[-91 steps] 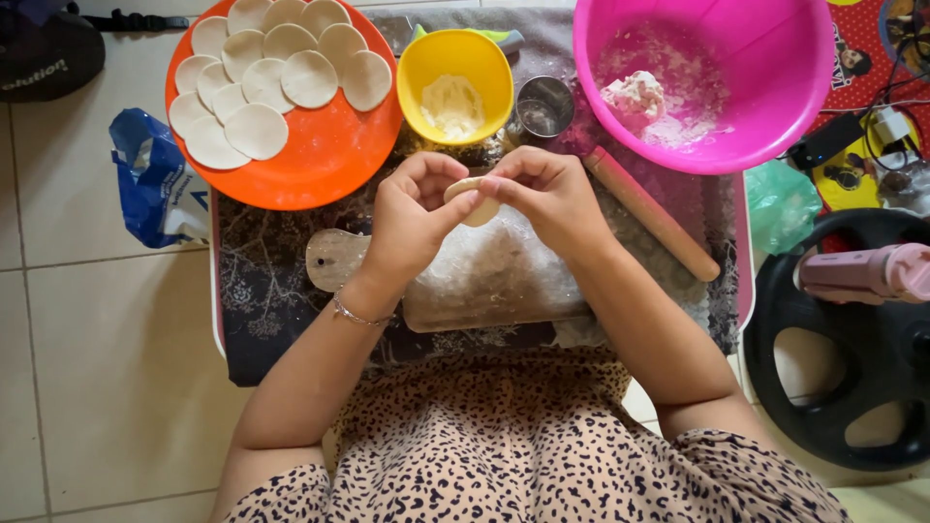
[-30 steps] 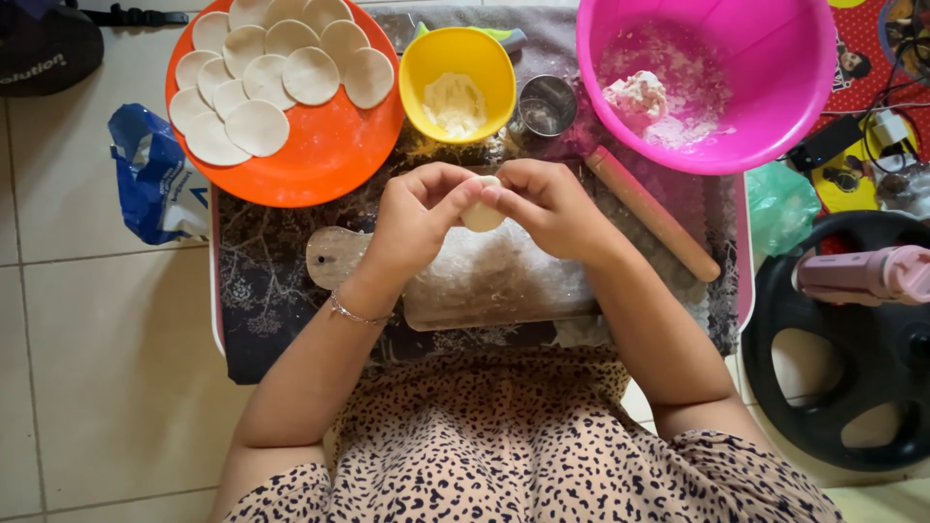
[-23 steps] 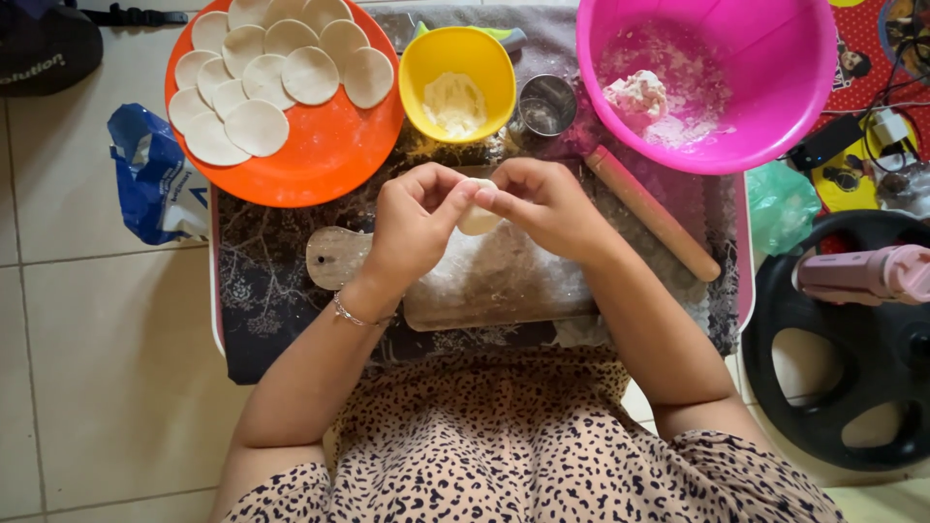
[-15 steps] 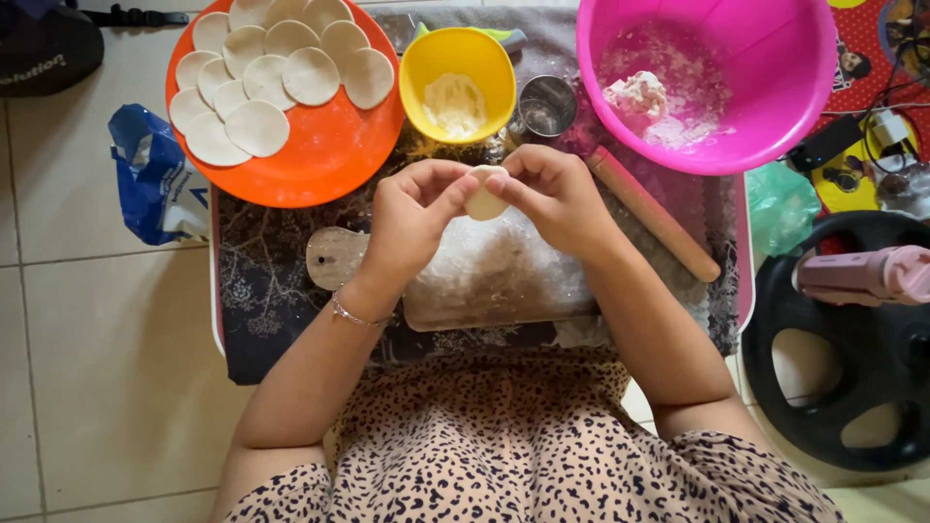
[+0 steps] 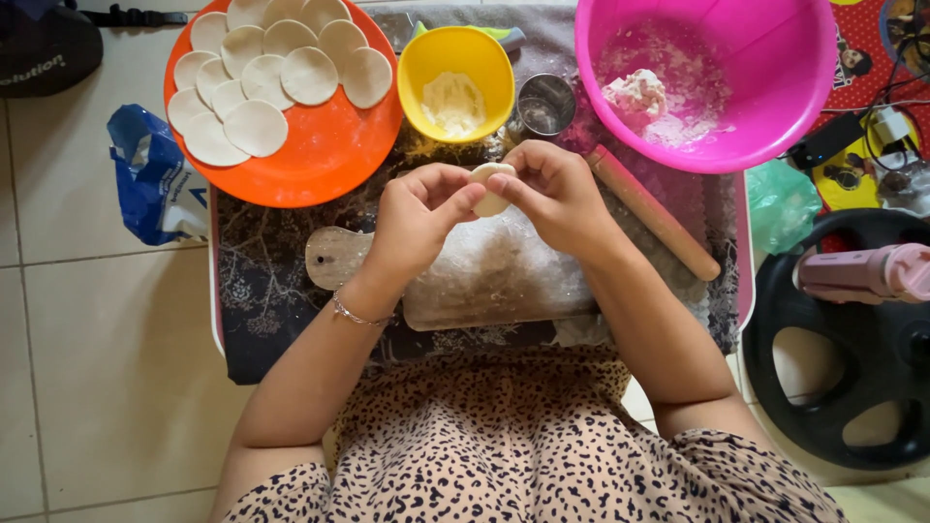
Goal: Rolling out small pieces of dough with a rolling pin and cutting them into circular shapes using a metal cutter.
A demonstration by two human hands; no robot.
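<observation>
dough piece (image 5: 489, 187) turned, fingers (image 5: 463, 199) re-pinched

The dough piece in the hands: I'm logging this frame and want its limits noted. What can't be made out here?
- Dough piece, head view: mostly covered by the left hand and right hand; its shape and any filling are hidden.
- Metal cup: contents too dark to tell.
- Orange plate and pink bowl: cut off by the top edge.

We see only part of the dough piece (image 5: 489, 186), its lower half behind the fingertips of the left hand (image 5: 418, 218) and right hand (image 5: 554, 191); the pink basin (image 5: 775, 116) (like the orange plate (image 5: 320, 165)) runs off the top edge.
</observation>
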